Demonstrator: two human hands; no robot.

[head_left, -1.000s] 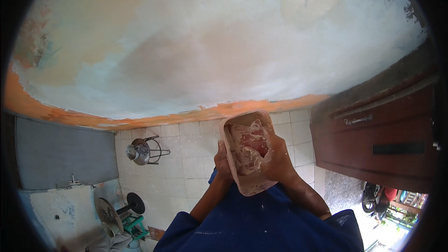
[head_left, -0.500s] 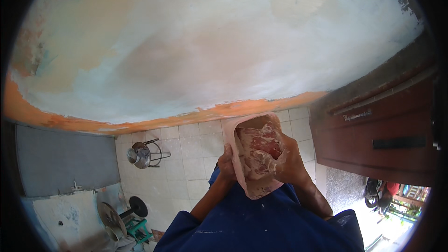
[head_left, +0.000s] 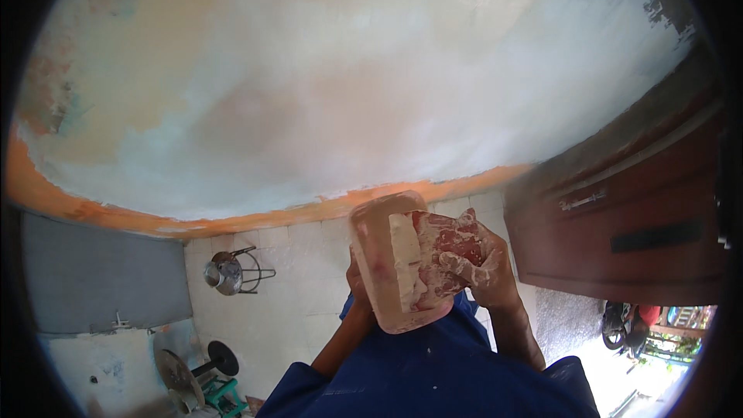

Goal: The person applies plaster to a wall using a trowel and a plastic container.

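Observation:
My left hand (head_left: 357,277) grips the left side of a pinkish plastic tub (head_left: 370,259), most of its fingers hidden by the tub. The tub is tilted, and a brownish smear coats its inside. My right hand (head_left: 491,269) is closed round a broad red putty scraper (head_left: 458,244) caked with wet putty, and its thumb lies across the face. Along the scraper's left edge sits a thick pale strip of putty (head_left: 404,259), over the tub's opening. Putty also smears the right thumb and fingers.
Ahead rises a wall (head_left: 309,108) with patchy white putty and an orange lower band. A stool (head_left: 246,271) with a metal pot stands on the tiled floor at left. A brown door (head_left: 611,224) is at right; a grey panel (head_left: 104,271) and a fan-like round object (head_left: 176,371) are at left.
The scraper has come up out of the tub, turned so its putty-loaded edge shows. The tub has shifted left and tilted, and my right hand has moved slightly right.

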